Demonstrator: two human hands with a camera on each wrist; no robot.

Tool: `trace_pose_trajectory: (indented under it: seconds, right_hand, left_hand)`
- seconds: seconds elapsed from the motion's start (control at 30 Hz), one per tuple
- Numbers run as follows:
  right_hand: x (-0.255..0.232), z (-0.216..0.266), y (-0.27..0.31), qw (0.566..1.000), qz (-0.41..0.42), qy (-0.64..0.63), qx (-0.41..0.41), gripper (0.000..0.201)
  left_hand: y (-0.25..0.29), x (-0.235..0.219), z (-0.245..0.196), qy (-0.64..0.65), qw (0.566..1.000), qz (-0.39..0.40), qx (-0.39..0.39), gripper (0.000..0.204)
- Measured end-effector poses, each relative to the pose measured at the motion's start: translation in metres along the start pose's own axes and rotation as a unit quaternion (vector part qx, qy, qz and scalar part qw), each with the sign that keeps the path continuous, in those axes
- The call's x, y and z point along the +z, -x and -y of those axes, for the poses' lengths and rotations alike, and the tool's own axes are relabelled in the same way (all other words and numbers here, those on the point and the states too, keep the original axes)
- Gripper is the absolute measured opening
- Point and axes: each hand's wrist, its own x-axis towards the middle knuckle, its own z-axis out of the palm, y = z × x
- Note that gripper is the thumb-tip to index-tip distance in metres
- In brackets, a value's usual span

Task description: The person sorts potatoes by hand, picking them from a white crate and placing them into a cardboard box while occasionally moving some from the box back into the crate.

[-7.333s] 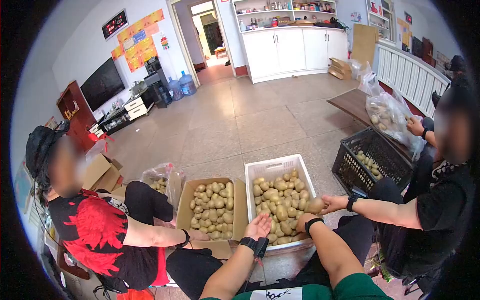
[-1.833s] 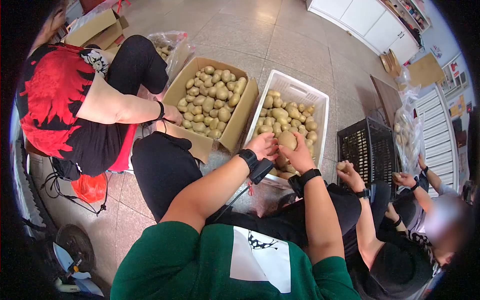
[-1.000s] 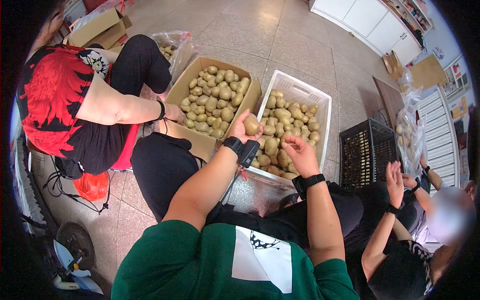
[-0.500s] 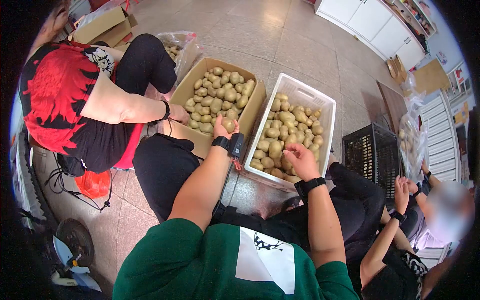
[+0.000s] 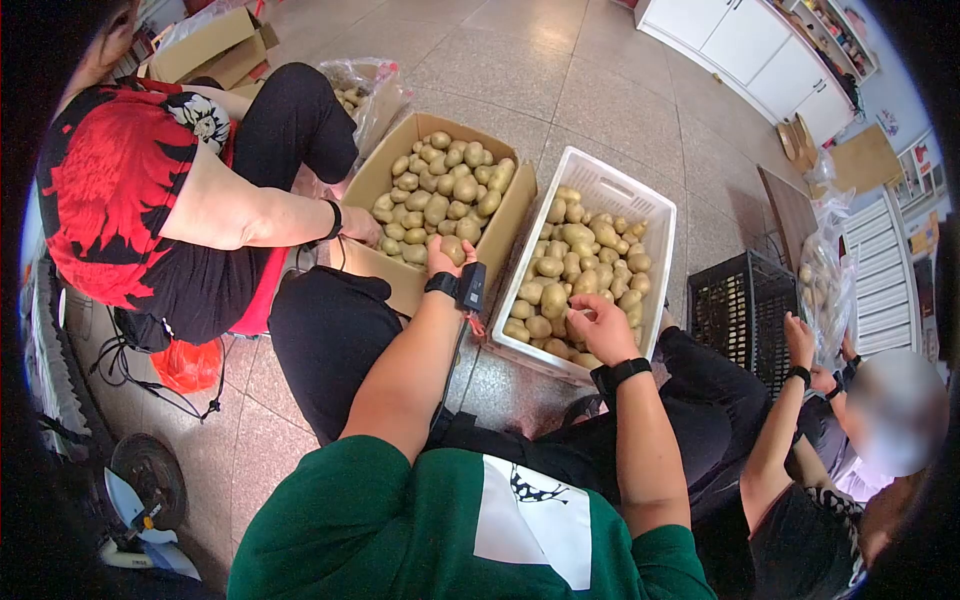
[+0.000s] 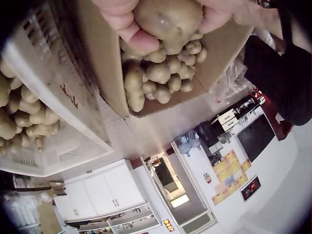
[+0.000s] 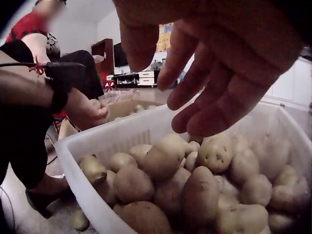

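My left hand (image 5: 440, 260) grips a potato (image 5: 454, 250) at the near edge of the cardboard box (image 5: 520, 215). In the left wrist view, fingers (image 6: 141, 41) curl round both sides of that potato, with the box's potatoes (image 6: 161, 73) beyond it. My right hand (image 5: 605, 328) hovers over the near part of the white plastic crate (image 5: 610, 185), holding nothing. Its fingers are loosely bent above the potatoes (image 7: 200, 195) in the right wrist view. Both containers hold heaps of potatoes.
A person in red and black at left has a hand (image 5: 362, 226) at the box. Another person's arm (image 5: 770, 440) is at right, beside a black crate (image 5: 740, 310). Plastic bags of potatoes (image 5: 820, 280) stand behind it. A carton (image 5: 205, 50) lies back left.
Both hands were at a potato over the white crate; my left hand has since carried it left to the cardboard box. My right hand has stayed over the crate.
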Motion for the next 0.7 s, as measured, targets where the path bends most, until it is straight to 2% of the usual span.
trace_pose_trajectory:
  seconds: [0.07, 0.13, 0.27, 0.37, 0.47, 0.53, 0.7]
  right_hand:
    - [0.001, -0.001, 0.000, 1.000, 0.005, -0.003, 0.003, 0.030]
    - [0.001, -0.003, -0.001, 1.000, 0.007, -0.002, 0.010, 0.029]
    - [0.000, 0.001, 0.001, 1.000, 0.012, -0.008, 0.019, 0.029]
    - [0.000, 0.000, 0.001, 1.000, 0.015, 0.005, 0.014, 0.030]
    - [0.000, 0.000, 0.001, 1.000, 0.018, 0.013, 0.014, 0.030]
    - [-0.001, 0.005, 0.002, 0.999, 0.019, 0.020, 0.021, 0.030]
    - [0.000, 0.003, 0.002, 0.999, 0.036, 0.004, 0.040, 0.029]
  left_hand:
    - [-0.005, -0.003, -0.002, 0.000, 1.000, 0.010, -0.005, 0.036]
    - [-0.010, -0.004, -0.003, -0.007, 1.000, 0.007, -0.001, 0.047]
    - [-0.013, -0.004, -0.005, 0.001, 1.000, -0.014, -0.017, 0.046]
    - [-0.009, -0.004, -0.004, 0.008, 1.000, 0.011, 0.017, 0.049]
    - [-0.013, -0.005, -0.007, 0.038, 0.999, 0.010, -0.010, 0.051]
    - [-0.015, -0.005, -0.008, 0.067, 0.998, -0.019, 0.002, 0.053]
    - [-0.011, -0.001, -0.008, 0.079, 0.996, -0.031, -0.012, 0.057]
